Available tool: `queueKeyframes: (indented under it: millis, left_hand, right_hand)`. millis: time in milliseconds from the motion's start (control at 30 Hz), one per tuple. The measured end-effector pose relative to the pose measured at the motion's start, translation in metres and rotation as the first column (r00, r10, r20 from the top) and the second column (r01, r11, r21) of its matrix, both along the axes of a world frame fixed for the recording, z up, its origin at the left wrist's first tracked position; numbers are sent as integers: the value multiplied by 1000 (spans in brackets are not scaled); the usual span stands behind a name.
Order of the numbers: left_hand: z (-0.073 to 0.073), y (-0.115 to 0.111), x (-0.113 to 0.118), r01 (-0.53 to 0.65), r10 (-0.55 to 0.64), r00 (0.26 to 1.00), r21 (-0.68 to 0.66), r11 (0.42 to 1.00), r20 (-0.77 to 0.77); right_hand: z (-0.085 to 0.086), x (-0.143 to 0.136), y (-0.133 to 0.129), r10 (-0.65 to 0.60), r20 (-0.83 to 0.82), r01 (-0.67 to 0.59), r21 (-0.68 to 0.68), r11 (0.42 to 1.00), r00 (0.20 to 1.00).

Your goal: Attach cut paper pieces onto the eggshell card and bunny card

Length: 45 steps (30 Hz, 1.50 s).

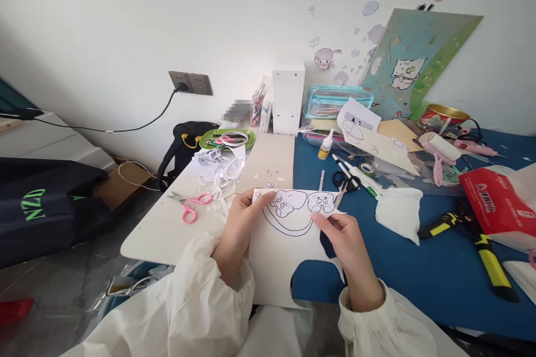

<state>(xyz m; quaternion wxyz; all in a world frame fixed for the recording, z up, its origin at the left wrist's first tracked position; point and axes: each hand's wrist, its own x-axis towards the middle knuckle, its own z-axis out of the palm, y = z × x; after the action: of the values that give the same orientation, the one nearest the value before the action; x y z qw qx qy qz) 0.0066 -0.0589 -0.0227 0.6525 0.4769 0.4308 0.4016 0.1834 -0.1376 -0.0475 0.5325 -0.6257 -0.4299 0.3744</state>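
A cream paper sheet (272,262) with black-outlined drawings is held up over the table's front edge. Its lower right part is cut away in a curve. My left hand (243,223) pinches the sheet at its upper left, thumb on top beside a drawn figure. With thumb and fingers, my right hand (345,240) grips the sheet's right side, just below a second drawn figure. Black-handled scissors (345,181) lie behind the sheet's upper right corner. Pink-handled scissors (196,206) rest on the white board to the left of my left hand.
Paper scraps (218,170) and a green tray (228,138) are at the back left. A glue bottle (325,145), pens and tape lie behind the sheet. Yellow-black pliers (489,262) and a red bag (498,201) are on the right. A white box (288,97) stands against the wall.
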Motion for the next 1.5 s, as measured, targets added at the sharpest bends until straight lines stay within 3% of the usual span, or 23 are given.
queueKeyframes:
  millis: [833, 1067, 1167, 1267, 1500]
  left_hand:
    - [0, -2, 2, -11, 11, 1000, 31, 999, 7]
    - [-3, 0, -2, -346, 336, 937, 121, 930, 97]
    - [-5, 2, -2, -357, 346, 932, 115, 927, 105]
    - [-4, 1, -1, -356, 342, 932, 122, 927, 117]
    - [-3, -1, -19, -326, 312, 944, 171, 930, 106]
  right_hand:
    - [0, -1, 1, -19, -59, 19, 1, 1000, 998]
    - [3, 10, -15, -214, -154, 206, -65, 976, 965]
    - [4, 26, -26, -363, -153, 350, -108, 931, 919]
    - [6, 36, -32, -410, -220, 385, -149, 911, 885]
    - [35, 17, -49, -538, -426, 477, -249, 843, 727]
